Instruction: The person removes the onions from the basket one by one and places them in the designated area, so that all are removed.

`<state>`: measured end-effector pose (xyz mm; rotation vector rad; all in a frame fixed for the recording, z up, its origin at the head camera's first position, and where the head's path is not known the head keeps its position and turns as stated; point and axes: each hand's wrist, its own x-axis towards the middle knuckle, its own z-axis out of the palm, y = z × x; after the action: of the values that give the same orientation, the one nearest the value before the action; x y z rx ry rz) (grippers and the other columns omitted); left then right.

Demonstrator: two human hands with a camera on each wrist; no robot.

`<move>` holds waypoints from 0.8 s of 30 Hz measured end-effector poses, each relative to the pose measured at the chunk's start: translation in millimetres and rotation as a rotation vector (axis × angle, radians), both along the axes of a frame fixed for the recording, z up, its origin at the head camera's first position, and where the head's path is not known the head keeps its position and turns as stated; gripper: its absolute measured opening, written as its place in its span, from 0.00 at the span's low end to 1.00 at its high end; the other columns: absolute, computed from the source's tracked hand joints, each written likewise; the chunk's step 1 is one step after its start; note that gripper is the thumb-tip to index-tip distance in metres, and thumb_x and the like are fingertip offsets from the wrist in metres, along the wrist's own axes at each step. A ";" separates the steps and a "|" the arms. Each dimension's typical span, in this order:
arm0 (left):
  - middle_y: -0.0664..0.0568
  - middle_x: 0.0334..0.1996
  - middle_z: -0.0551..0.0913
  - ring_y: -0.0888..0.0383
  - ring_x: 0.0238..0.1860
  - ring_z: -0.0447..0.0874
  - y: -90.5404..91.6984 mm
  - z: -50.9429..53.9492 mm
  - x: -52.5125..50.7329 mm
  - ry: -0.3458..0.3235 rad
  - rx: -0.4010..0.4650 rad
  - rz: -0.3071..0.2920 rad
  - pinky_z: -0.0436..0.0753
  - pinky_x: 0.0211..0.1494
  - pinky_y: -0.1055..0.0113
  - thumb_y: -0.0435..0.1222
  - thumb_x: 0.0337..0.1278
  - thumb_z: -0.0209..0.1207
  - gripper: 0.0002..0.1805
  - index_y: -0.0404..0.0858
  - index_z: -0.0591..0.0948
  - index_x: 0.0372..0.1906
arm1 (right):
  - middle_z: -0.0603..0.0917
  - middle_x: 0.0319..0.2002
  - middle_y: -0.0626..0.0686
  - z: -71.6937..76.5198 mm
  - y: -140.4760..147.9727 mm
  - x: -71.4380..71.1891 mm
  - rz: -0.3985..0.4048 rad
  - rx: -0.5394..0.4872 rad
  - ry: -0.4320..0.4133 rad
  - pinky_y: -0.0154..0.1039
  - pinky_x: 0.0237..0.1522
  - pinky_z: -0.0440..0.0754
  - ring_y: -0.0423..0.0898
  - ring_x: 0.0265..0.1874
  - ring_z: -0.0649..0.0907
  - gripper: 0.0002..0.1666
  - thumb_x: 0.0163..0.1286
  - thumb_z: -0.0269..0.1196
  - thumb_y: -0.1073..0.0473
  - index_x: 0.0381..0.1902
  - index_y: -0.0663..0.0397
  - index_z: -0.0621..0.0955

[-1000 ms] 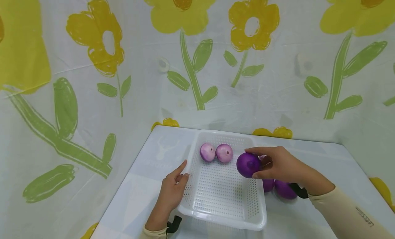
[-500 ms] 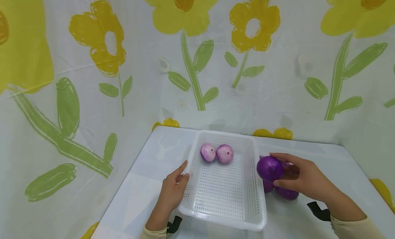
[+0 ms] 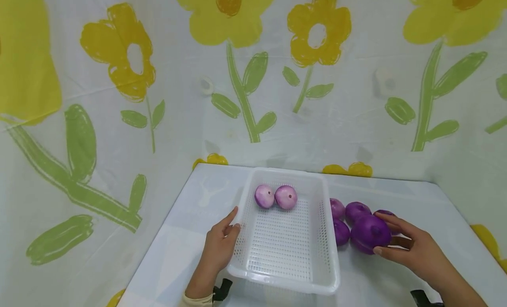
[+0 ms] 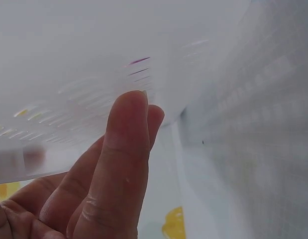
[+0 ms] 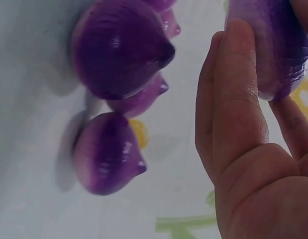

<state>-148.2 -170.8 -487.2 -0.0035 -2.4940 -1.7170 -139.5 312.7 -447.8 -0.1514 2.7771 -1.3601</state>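
Note:
My right hand (image 3: 412, 249) holds a dark purple onion (image 3: 370, 233) between thumb and fingers, to the right of the white basket (image 3: 333, 271). In the right wrist view the held onion (image 5: 278, 55) is partly cut off at the upper right. Several other onions stand close by, among them one (image 3: 341, 232) beside the basket's right wall and another (image 3: 358, 211) behind the held one. My left hand (image 3: 221, 243) touches the basket's left side with its fingers fairly straight. Its thumb (image 4: 126, 129) lies near the perforated wall in the left wrist view.
Two paler onions, a left one (image 3: 264, 196) and a right one (image 3: 286, 197), sit side by side at the far end inside the basket. The white table (image 3: 400, 197) meets a flower-patterned cloth (image 3: 348, 122) behind and at both sides.
My right hand has carried the onion from over the basket's right side out to the right and lower, near the other onions. The left hand and basket stay in place.

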 end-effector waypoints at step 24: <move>0.38 0.60 0.85 0.48 0.49 0.90 0.6 1.3 -0.3 -0.030 0.011 0.000 0.90 0.43 0.52 0.41 0.81 0.55 0.28 0.52 0.71 0.80 | 0.80 0.62 0.45 -37.9 29.9 13.5 -0.231 -0.069 -0.019 0.35 0.40 0.87 0.30 0.45 0.84 0.57 0.62 0.80 0.44 0.84 0.37 0.64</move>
<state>-148.6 -170.2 -486.0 0.0236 -2.5051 -1.7439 -126.0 342.6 -485.8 0.1850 2.8038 -1.4960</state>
